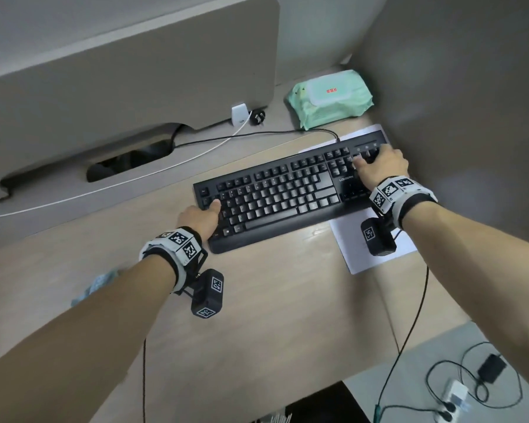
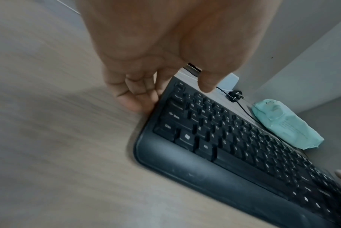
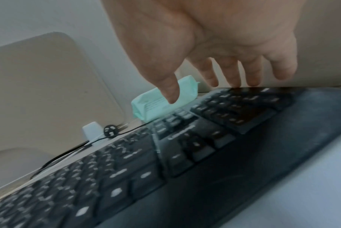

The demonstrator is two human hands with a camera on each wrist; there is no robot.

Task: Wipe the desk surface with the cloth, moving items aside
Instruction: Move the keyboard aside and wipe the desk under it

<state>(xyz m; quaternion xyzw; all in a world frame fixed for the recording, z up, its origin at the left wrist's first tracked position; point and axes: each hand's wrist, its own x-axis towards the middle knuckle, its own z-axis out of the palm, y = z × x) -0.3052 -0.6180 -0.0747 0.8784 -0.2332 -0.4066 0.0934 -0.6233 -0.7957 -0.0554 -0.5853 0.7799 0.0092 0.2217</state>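
Note:
A black keyboard (image 1: pixel 281 193) lies slanted on the wooden desk (image 1: pixel 281 300), its right end over a white paper sheet (image 1: pixel 374 248). My left hand (image 1: pixel 209 213) grips its left end, thumb on the keys and fingers (image 2: pixel 138 100) curled against the side edge. My right hand (image 1: pixel 376 164) is arched over the number pad; its fairly straight fingers (image 3: pixel 234 77) touch the keyboard's (image 3: pixel 204 154) far edge, and the thumb hovers just above the keys. A light blue cloth (image 1: pixel 100 283) lies on the desk at the left, mostly hidden behind my left forearm.
A green wet-wipes pack (image 1: pixel 330 97) sits in the back right corner. A white charger (image 1: pixel 239 115) and black plug (image 1: pixel 257 116) stand at the rear panel, with cables running to a cable slot (image 1: pixel 129 161). A partition wall closes the right side. The desk's edge is bottom right.

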